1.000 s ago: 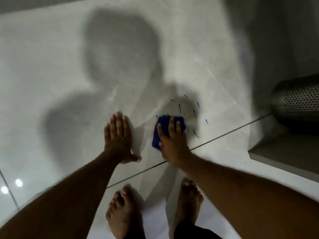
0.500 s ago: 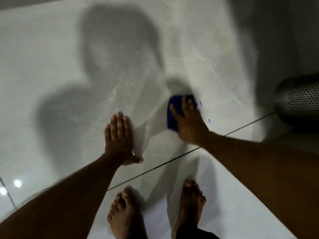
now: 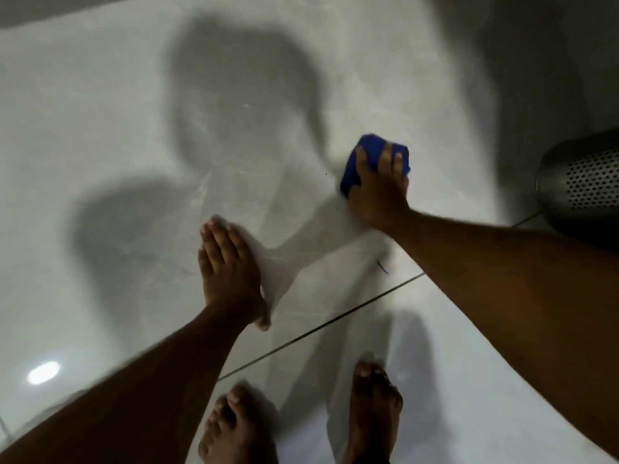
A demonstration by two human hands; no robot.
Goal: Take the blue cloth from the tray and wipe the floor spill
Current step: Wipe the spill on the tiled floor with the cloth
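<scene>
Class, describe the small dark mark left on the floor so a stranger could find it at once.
Start at the dark grout line crossing the pale floor tiles. Follow it to where it passes under the right forearm; just above it, beside the arm, lies a short blue-black streak. It is the only thin coloured mark there, well below the blue cloth under the right hand.

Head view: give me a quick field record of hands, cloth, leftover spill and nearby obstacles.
right hand: pressing the blue cloth on the floor tile
left hand: flat on the tile, empty, bracing
leftover spill: one small blue streak near the grout line
obstacle: perforated metal bin right of the cloth
feet: both bare, bottom of the frame
</scene>
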